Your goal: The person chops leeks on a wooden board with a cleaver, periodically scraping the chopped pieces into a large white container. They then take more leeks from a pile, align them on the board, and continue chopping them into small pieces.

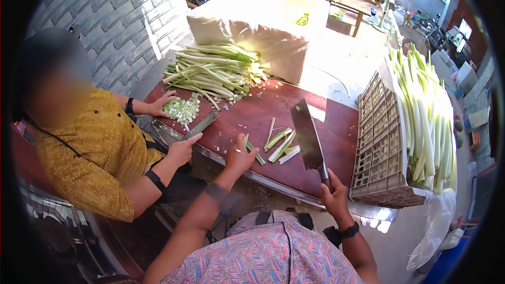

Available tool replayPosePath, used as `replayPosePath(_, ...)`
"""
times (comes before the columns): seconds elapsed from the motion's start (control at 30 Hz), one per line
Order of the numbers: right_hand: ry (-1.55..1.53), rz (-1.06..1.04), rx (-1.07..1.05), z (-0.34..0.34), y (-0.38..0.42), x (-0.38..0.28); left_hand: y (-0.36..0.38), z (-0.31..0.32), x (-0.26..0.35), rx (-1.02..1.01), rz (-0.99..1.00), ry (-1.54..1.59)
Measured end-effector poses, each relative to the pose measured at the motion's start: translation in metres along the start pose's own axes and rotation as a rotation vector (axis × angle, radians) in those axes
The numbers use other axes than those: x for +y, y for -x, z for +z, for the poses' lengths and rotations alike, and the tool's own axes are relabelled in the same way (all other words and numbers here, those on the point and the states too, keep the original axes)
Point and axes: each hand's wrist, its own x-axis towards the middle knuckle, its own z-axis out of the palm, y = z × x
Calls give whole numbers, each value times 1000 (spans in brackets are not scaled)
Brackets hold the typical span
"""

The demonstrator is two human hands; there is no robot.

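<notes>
My right hand (335,195) grips the handle of a cleaver (306,135), its broad blade raised above the red-brown tabletop (329,126). My left hand (239,156) is closed around a short piece of green onion (258,156) near the table's front edge. Between my hands lie several cut green onion lengths (281,144). A co-worker's hand (181,150) holds another knife (202,125). That person's other hand (159,106) rests beside a pile of chopped green onion (181,110).
A heap of long green onions (215,71) lies at the table's back left. At the right edge stands a plastic crate (379,142) with upright green onions (421,110). The co-worker in a yellow shirt (97,152) is close on my left. A large covered block (252,37) stands behind.
</notes>
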Motion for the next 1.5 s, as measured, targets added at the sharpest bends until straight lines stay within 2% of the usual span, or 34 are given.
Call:
replayPosePath(0.03,-54,22,8,-1,5,21,-1,4,2,42,89,-158)
replayPosePath(0.07,-60,23,13,-4,11,23,-3,7,3,41,94,-164)
replayPosePath(0.13,-375,281,-4,-11,20,23,-6,15,5,27,107,-245)
replayPosePath(0.23,-393,309,52,-14,28,35,-17,29,-10,105,150,-86)
replayPosePath(0.33,-512,393,97,-13,30,42,-33,27,-7,86,200,30)
replayPosePath(0.47,-657,435,135,-14,28,52,-61,34,7,144,337,12)
replayPosePath(0.57,-690,467,77,-21,25,53,-71,51,23,107,304,-38)
replayPosePath(0.63,-703,489,66,-20,24,58,-65,67,33,-34,280,45)
replayPosePath(0.67,-705,490,73,-21,24,57,-57,72,41,-38,285,44)
replayPosePath(0.83,-736,496,72,-20,25,55,-22,89,65,-16,572,-197)
replayPosePath(0.87,-734,498,76,-21,25,55,-18,90,68,-20,574,-194)
replayPosePath(0.93,-695,493,56,-21,23,53,-11,90,73,-89,626,-310)
replayPosePath(1.07,-495,412,55,-29,21,33,-19,101,57,-67,722,-318)
replayPosePath(1.13,147,-193,215,-35,16,24,-22,99,50,-75,776,-267)
replayPosePath(1.17,154,-193,216,-42,14,10,-19,93,55,-76,778,-261)
replayPosePath(1.23,336,99,61,-48,10,-21,-12,83,61,-98,787,-243)
replayPosePath(1.5,439,-16,-103,-29,6,-35,-7,88,51,-10,774,-149)
